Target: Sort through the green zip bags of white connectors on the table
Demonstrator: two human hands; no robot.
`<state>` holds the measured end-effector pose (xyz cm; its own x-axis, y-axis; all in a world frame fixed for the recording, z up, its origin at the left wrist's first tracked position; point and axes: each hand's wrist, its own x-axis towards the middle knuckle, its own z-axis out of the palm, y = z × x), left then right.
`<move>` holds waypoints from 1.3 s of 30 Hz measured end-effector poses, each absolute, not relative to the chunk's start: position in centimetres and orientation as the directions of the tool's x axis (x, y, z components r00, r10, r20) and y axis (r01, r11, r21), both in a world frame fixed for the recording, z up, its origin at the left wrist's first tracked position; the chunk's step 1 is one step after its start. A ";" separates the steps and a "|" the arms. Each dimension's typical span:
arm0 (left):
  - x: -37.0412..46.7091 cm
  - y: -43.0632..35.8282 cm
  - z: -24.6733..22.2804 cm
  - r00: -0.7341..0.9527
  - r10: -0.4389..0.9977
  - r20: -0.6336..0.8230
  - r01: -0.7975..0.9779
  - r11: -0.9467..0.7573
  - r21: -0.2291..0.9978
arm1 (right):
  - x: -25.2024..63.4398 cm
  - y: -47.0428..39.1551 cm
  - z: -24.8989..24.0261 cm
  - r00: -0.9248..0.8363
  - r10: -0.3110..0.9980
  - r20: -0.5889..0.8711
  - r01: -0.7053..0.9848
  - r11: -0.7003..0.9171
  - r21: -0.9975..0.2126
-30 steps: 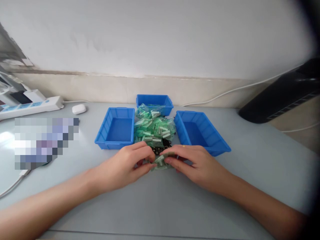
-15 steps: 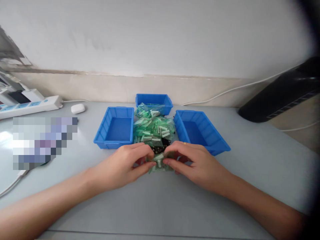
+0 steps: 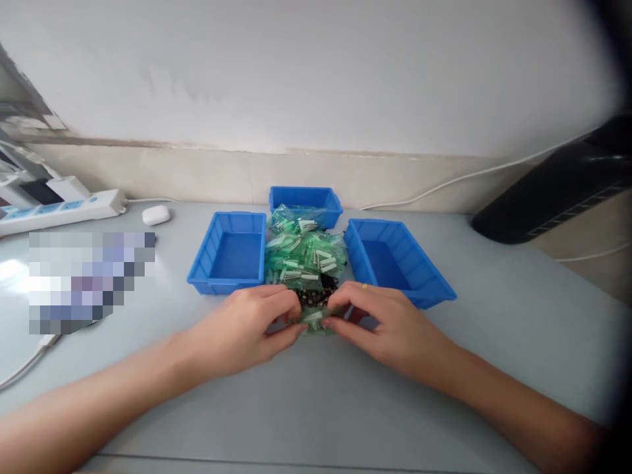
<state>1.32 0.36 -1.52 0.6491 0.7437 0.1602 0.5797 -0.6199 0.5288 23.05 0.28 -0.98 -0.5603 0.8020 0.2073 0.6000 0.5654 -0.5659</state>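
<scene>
Two bare hands meet over one small green-tinted plastic bag (image 3: pixel 316 322), which lies at the front of the heap, centered between the table's left and right sides. Left thumb and fingers are curled closed on its left edge, that left hand (image 3: pixel 264 322) low over the tabletop (image 3: pixel 296 408); the right hand (image 3: pixel 380 319) pinches the other edge. The step in hand looks like working the bag between the fingertips; a next move would seem to call for both pinches staying firm so its pale pieces do not spill. Just beyond are small black pieces (image 3: pixel 311 298) and a pile of green-tinted bags (image 3: pixel 306 247).

Room is tight forward: a left blue bin (image 3: pixel 212 286) and a right blue bin (image 3: pixel 419 270) flank the pile, with a rear blue bin (image 3: pixel 305 195) toward the table's wall edge. More space opens toward the near edge.
</scene>
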 end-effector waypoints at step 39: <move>1.2 0.0 -1.4 0.644 0.696 0.317 0.422 -0.669 0.612 | 22.8 0.2 -0.3 -0.556 0.827 0.079 0.594 0.462 -0.658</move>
<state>1.17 0.04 -1.42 0.6440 0.6963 0.3170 0.4220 -0.6689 0.6119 22.78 0.16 -0.27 -0.5561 0.8274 0.0785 0.5945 0.4620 -0.6581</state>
